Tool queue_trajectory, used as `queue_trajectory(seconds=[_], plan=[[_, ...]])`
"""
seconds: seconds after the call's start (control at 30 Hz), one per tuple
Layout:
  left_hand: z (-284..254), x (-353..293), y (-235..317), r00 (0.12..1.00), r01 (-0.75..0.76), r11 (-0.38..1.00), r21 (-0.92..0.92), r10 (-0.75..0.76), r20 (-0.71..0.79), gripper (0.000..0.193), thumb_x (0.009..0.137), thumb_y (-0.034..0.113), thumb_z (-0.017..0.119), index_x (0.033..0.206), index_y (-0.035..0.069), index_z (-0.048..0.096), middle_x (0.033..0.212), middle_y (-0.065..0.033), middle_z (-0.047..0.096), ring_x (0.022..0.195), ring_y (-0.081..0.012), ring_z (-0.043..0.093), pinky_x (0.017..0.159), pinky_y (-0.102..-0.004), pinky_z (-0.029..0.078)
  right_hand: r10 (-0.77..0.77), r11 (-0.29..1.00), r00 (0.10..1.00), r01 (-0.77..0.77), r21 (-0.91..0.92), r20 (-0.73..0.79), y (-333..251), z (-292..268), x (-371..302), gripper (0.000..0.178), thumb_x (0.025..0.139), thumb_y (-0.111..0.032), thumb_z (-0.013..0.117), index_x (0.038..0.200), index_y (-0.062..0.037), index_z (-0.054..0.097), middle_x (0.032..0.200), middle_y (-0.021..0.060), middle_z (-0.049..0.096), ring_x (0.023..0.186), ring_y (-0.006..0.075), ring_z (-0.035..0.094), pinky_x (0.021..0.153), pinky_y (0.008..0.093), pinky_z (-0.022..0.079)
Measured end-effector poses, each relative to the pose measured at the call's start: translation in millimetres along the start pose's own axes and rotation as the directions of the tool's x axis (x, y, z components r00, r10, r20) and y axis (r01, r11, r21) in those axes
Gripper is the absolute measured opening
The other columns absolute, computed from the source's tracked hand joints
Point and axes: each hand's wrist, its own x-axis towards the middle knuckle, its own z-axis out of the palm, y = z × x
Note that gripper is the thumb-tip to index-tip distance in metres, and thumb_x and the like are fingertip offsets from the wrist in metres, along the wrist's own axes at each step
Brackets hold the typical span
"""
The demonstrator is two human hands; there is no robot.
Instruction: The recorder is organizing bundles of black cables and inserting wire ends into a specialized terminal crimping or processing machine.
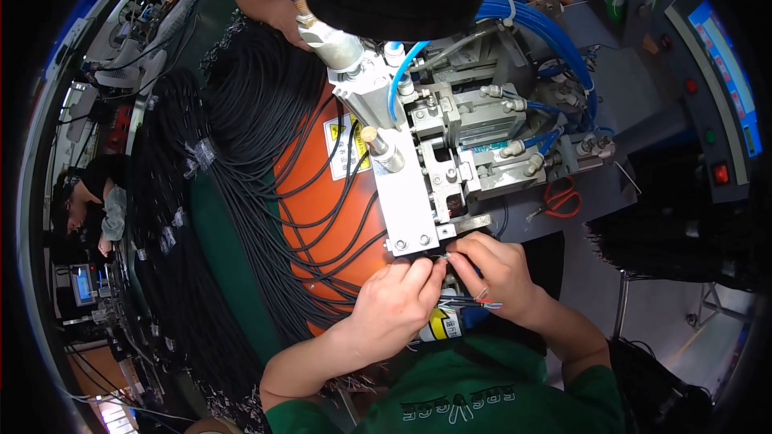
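Observation:
My left hand [400,296] is closed in a pinch on a black cable, just below the front end of a metal machine [410,201]. Facing it, my right hand [497,269] pinches the thin wires [445,256] at that cable's end; the fingertips almost meet. Below the right hand, black cable ends with coloured wires [489,305] stick out to the right. Whether its curled fingers also hold these is hidden. To the left, more black cables [322,261] run across the orange surface [310,221] toward the machine.
Thick bundles of black cable [249,104] cover the left side. Red-handled scissors [561,197] lie right of the machine. Blue air tubes [555,36] arch over it, and a control panel [718,104] stands far right. Another person's hand [285,22] rests near the machine's far end.

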Motion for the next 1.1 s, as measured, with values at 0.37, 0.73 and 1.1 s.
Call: queue_trajectory(seconds=[0.37, 0.73, 1.1], plan=[[7, -11, -8, 0.992, 0.064, 0.995, -0.077, -0.072, -0.107, 0.032, 0.072, 0.007, 0.059, 0.102, -0.002, 0.06, 0.087, -0.0095, 0.053, 0.074, -0.0229, 0.055, 0.064, -0.0337, 0.045, 0.302, 0.907, 0.926, -0.352, 0.232, 0.225, 8, 4, -4, 0.01, 0.085, -0.006, 0.058, 0.08, 0.0021, 0.055, 0.056, 0.0068, 0.055, 0.045, 0.013, 0.052, 0.044, 0.0282, 0.039], [10, -24, -18, 0.947, 0.223, 0.975, 0.005, -0.216, -0.238, 0.032, 0.07, 0.0, 0.063, 0.102, -0.004, 0.06, 0.091, -0.0128, 0.056, 0.076, -0.0254, 0.057, 0.064, -0.035, 0.046, 0.307, 0.482, 0.898, -0.433, 0.762, 0.316, -10, -9, -13, 0.024, 0.083, 0.012, 0.055, 0.106, 0.0077, 0.056, 0.096, 0.0103, 0.058, 0.065, 0.009, 0.058, 0.057, 0.02, 0.047], [7, -14, -11, 0.971, 0.179, 0.785, -0.593, -0.238, -0.022, 0.035, 0.067, -0.005, 0.065, 0.101, -0.002, 0.062, 0.077, -0.012, 0.061, 0.066, -0.0245, 0.062, 0.056, -0.0305, 0.049, 0.44, 0.429, 0.872, -0.413, 0.803, 0.214, -12, 5, -21, 0.016, 0.094, -0.008, 0.049, 0.103, 0.0022, 0.059, 0.078, 0.0046, 0.06, 0.057, 0.0039, 0.054, 0.049, 0.0157, 0.039]])
